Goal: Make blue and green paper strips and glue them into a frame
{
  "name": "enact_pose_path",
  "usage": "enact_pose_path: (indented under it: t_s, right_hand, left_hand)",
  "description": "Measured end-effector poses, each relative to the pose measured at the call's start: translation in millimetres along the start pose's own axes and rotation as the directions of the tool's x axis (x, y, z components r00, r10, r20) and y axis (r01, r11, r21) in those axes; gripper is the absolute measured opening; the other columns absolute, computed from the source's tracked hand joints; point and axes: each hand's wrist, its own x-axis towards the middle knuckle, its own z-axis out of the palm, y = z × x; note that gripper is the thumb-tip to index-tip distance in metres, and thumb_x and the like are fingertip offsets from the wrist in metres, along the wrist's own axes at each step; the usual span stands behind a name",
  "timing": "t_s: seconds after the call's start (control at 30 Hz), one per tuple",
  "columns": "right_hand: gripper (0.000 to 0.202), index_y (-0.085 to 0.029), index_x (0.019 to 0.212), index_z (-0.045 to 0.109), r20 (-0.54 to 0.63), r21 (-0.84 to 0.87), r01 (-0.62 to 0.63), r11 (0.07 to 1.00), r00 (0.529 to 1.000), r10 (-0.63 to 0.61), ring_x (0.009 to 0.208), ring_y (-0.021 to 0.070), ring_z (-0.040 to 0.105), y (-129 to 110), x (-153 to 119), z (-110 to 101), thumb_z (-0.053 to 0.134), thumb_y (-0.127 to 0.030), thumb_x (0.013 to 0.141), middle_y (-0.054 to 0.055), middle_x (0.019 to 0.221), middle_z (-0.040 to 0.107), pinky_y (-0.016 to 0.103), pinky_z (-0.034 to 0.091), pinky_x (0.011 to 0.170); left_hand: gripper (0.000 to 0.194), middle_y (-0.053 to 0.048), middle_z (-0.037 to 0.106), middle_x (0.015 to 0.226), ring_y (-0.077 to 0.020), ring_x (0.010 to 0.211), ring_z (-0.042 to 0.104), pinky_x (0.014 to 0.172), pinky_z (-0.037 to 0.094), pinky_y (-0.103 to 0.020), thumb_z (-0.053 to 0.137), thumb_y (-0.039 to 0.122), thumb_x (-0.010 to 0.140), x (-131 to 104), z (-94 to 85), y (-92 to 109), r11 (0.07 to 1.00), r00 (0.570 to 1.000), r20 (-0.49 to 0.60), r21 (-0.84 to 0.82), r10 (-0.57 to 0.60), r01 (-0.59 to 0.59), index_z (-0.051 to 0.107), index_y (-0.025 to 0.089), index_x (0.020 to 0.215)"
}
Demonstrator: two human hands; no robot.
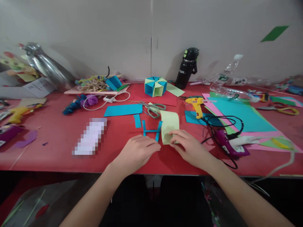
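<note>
My left hand [139, 150] is closed, its fingers together and pointing right, just in front of a blue H-shaped paper piece [152, 130]. Its fingertips overlap the near end of that piece; whether they grip it is hidden. My right hand [190, 147] pinches the near end of a pale green paper strip [170, 121], which curves up at its far end. Behind the strip lie grey-handled scissors [153, 110]. A small blue paper piece [137, 121] and a larger blue sheet [123, 110] lie to the left.
A blue and pale green folded-paper ring [155, 87] stands at the back, near a black bottle [187, 69]. On the right are a yellow glue gun [196, 105], a looped black cable [222, 119], a purple power strip [227, 143] and coloured sheets [246, 116]. A blurred-out rectangle [91, 137] lies left.
</note>
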Motion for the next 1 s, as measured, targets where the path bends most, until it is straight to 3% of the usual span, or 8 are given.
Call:
enact_pose_path:
  t_s: [0.17,0.6,0.77,0.9,1.0]
  right_hand:
    - [0.012,-0.021,0.095,0.058,0.129,0.03,-0.029,0.999,0.991,0.025,0.123,0.0288,0.059,-18.7,25.8,14.2,0.054,-0.01,0.097,0.01,0.133,0.063,0.051,0.049,0.102]
    - [0.014,-0.02,0.094,0.059,0.169,0.06,0.065,0.996,0.983,-0.075,0.119,0.0259,0.058,-50.3,71.7,39.6,0.054,-0.007,0.096,0.01,0.124,0.064,0.043,0.048,0.098]
    - [0.011,-0.019,0.092,0.059,0.153,0.027,0.015,1.0,0.988,-0.019,0.106,0.0238,0.06,-40.1,69.3,26.3,0.053,-0.014,0.1,0.009,0.109,0.066,0.039,0.048,0.091]
    - [0.011,-0.021,0.089,0.061,0.127,0.053,-0.095,0.994,0.988,0.087,0.092,0.0204,0.062,-23.2,60.8,13.2,0.057,-0.018,0.099,0.006,0.098,0.068,0.033,0.047,0.077]
    - [0.011,-0.021,0.088,0.065,0.113,0.089,-0.12,0.989,0.987,0.11,0.086,0.0192,0.063,-12.3,58.6,9.4,0.059,-0.019,0.098,0.004,0.092,0.069,0.031,0.047,0.073]
  left_hand:
    - [0.022,-0.001,0.076,0.095,-0.0177,0.082,0.071,0.074,0.049,-0.032,0.052,0.008,0.098,-9.6,-8.0,-11.5,1.0,1.0,0.022,-0.005,-0.008,0.009,0.07,0.02,0.101]
    - [0.019,-0.004,0.078,0.098,-0.0189,0.087,0.073,0.079,0.053,-0.031,0.056,0.011,0.098,-42.7,-35.6,-38.8,0.997,0.997,-0.009,0.028,-0.074,0.075,0.072,0.02,0.102]
    - [0.029,-0.002,0.079,0.099,-0.0173,0.09,0.074,0.081,0.054,-0.031,0.049,0.005,0.097,-52.6,-39.4,-47.1,0.991,0.992,-0.022,0.046,-0.126,0.127,0.074,0.021,0.101]
    - [0.018,-0.001,0.079,0.099,-0.0186,0.091,0.074,0.084,0.055,-0.034,0.058,0.02,0.099,-60.3,-40.7,-48.0,0.972,0.977,-0.038,0.095,-0.211,0.214,0.075,0.024,0.099]
    - [0.011,-0.005,0.076,0.115,-0.0262,0.106,0.071,0.092,0.053,-0.043,0.064,0.028,0.095,-59.5,-42.3,-33.4,0.925,0.946,-0.169,0.22,-0.278,0.311,0.075,0.024,0.095]
